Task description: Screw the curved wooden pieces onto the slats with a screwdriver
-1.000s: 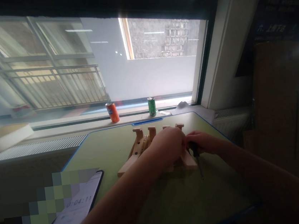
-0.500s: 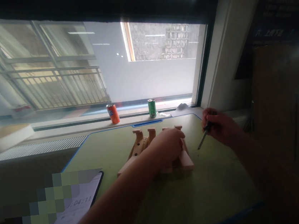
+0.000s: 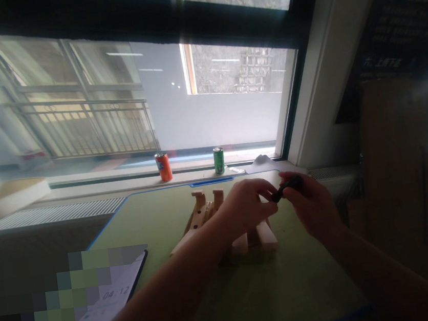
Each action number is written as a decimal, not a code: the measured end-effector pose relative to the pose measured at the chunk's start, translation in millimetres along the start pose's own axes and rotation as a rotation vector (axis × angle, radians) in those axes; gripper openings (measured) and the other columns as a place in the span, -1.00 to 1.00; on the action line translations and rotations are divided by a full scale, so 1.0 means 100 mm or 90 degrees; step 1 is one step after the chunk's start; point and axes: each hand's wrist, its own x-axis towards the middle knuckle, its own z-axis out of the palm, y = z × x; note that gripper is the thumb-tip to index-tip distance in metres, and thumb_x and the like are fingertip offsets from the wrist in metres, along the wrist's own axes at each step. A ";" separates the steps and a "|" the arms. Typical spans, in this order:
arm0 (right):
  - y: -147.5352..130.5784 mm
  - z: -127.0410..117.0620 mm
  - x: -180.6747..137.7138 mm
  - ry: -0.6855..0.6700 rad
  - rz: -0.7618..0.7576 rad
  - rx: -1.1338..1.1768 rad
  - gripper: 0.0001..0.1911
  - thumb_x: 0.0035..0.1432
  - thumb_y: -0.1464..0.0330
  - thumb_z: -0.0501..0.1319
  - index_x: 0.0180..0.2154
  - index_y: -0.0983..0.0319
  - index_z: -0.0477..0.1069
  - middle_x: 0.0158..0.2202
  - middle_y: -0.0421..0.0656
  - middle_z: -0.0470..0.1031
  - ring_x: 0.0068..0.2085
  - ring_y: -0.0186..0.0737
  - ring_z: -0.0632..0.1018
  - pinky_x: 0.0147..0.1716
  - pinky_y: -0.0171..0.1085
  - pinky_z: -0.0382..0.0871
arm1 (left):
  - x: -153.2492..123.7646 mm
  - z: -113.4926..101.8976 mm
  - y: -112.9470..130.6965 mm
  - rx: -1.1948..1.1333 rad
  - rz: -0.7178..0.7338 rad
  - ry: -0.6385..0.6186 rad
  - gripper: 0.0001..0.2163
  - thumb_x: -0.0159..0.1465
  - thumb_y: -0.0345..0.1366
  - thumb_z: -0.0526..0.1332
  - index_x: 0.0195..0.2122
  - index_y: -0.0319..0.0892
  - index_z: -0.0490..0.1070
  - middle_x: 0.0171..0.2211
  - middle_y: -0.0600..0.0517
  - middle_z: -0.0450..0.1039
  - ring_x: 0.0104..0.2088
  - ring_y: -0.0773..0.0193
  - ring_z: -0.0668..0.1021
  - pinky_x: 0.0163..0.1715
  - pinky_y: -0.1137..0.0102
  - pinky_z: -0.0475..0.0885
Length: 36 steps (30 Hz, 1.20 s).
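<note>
My right hand (image 3: pixel 313 203) is closed around the black handle of a screwdriver (image 3: pixel 291 185). Its shaft is not visible, pointing away or covered by fingers. My left hand (image 3: pixel 252 202) meets the front end of the screwdriver with thumb and fingers pinched together; what they hold, if anything, is hidden. Under and behind the left hand lies a wooden assembly (image 3: pixel 197 219) of pale slats with hooked far ends and dark round holes. The left hand and forearm cover much of its middle and right side.
The light green table (image 3: pixel 150 214) has a blue edge. A tablet (image 3: pixel 113 295) showing a timer lies at the left. On the windowsill stand an orange can (image 3: pixel 164 167) and a green can (image 3: pixel 218 160), with crumpled paper (image 3: pixel 263 163) to their right.
My right hand has brought the screwdriver leftward to my left hand, and its shaft is no longer visible. My left hand has risen from the wooden assembly and shifted right.
</note>
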 end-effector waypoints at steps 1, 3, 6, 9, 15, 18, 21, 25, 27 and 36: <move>0.00 0.02 -0.02 -0.004 0.016 0.012 -0.69 -0.08 0.40 0.31 -0.22 0.03 0.47 -0.35 -0.25 0.47 -0.33 -0.34 0.47 -0.33 -0.31 0.40 | 0.00 0.00 0.00 0.000 0.004 -0.021 -0.78 0.03 -0.21 0.25 -0.29 -0.13 0.46 -0.40 0.08 0.47 -0.46 0.37 0.44 -0.49 0.47 0.30; 0.01 0.04 -0.04 -0.010 0.034 0.031 -0.65 -0.08 0.41 0.31 -0.18 0.03 0.45 -0.34 -0.25 0.50 -0.32 -0.31 0.50 -0.29 -0.26 0.42 | -0.01 0.00 0.00 0.009 0.006 -0.029 -0.74 0.00 -0.12 0.27 -0.35 -0.16 0.47 -0.45 0.08 0.46 -0.47 0.35 0.43 -0.50 0.46 0.29; 0.03 0.04 -0.05 -0.026 0.036 0.028 -0.65 -0.05 0.38 0.31 -0.15 0.04 0.44 -0.27 -0.22 0.52 -0.28 -0.26 0.52 -0.24 -0.21 0.42 | 0.00 0.01 -0.01 0.005 0.005 -0.010 -0.72 0.02 -0.09 0.26 -0.35 -0.17 0.47 -0.46 0.07 0.46 -0.47 0.34 0.44 -0.48 0.45 0.29; 0.06 0.03 -0.04 -0.049 0.016 0.010 -0.71 0.07 0.29 0.21 -0.11 0.06 0.43 -0.15 -0.18 0.48 -0.18 -0.21 0.49 -0.16 -0.17 0.39 | 0.01 0.01 -0.03 -0.012 -0.001 0.003 -0.79 0.07 -0.18 0.23 -0.32 -0.16 0.48 -0.45 0.08 0.47 -0.46 0.36 0.45 -0.46 0.45 0.30; 0.11 0.04 -0.05 -0.142 0.012 -0.054 -0.72 0.14 0.28 0.14 -0.08 0.10 0.42 -0.09 -0.16 0.46 -0.07 -0.16 0.46 -0.02 -0.13 0.30 | 0.01 0.00 -0.05 -0.035 -0.035 0.006 -0.79 0.07 -0.17 0.21 -0.38 -0.22 0.47 -0.51 0.07 0.44 -0.50 0.35 0.44 -0.49 0.44 0.29; 0.09 0.03 -0.06 -0.140 0.015 -0.063 -0.71 0.14 0.30 0.14 -0.07 0.08 0.41 -0.10 -0.18 0.47 -0.08 -0.17 0.47 -0.02 -0.14 0.30 | 0.00 0.01 -0.03 -0.041 -0.039 0.009 -0.80 0.06 -0.20 0.20 -0.40 -0.23 0.46 -0.53 0.09 0.43 -0.52 0.37 0.42 -0.52 0.45 0.28; 0.05 0.01 -0.07 -0.142 0.017 -0.077 -0.71 0.14 0.32 0.14 -0.07 0.08 0.41 -0.06 -0.19 0.46 -0.04 -0.16 0.46 0.01 -0.12 0.28 | -0.01 0.02 0.00 -0.024 -0.034 0.035 -0.81 0.04 -0.19 0.21 -0.44 -0.23 0.45 -0.58 0.11 0.38 -0.57 0.40 0.38 -0.58 0.48 0.22; 0.00 0.02 -0.07 -0.140 0.024 -0.100 -0.71 0.15 0.31 0.14 -0.07 0.10 0.42 -0.07 -0.18 0.47 -0.04 -0.14 0.46 0.02 -0.09 0.27 | -0.01 0.02 0.01 -0.002 -0.035 0.050 -0.79 0.02 -0.17 0.22 -0.44 -0.23 0.46 -0.59 0.11 0.37 -0.59 0.41 0.36 -0.59 0.48 0.19; -0.01 0.03 -0.08 -0.141 0.036 -0.103 -0.71 0.15 0.31 0.14 -0.07 0.10 0.42 -0.07 -0.19 0.48 -0.04 -0.14 0.46 0.02 -0.10 0.28 | -0.01 0.01 0.02 0.004 -0.035 0.042 -0.79 0.02 -0.17 0.21 -0.44 -0.23 0.46 -0.59 0.10 0.38 -0.58 0.41 0.36 -0.58 0.48 0.21; 0.02 0.02 -0.08 -0.134 0.017 -0.114 -0.71 0.15 0.33 0.14 -0.07 0.07 0.42 -0.08 -0.20 0.48 -0.04 -0.15 0.46 0.01 -0.11 0.29 | 0.00 0.01 0.01 -0.007 -0.026 0.046 -0.80 0.01 -0.18 0.21 -0.44 -0.22 0.45 -0.60 0.12 0.34 -0.59 0.43 0.34 -0.62 0.50 0.16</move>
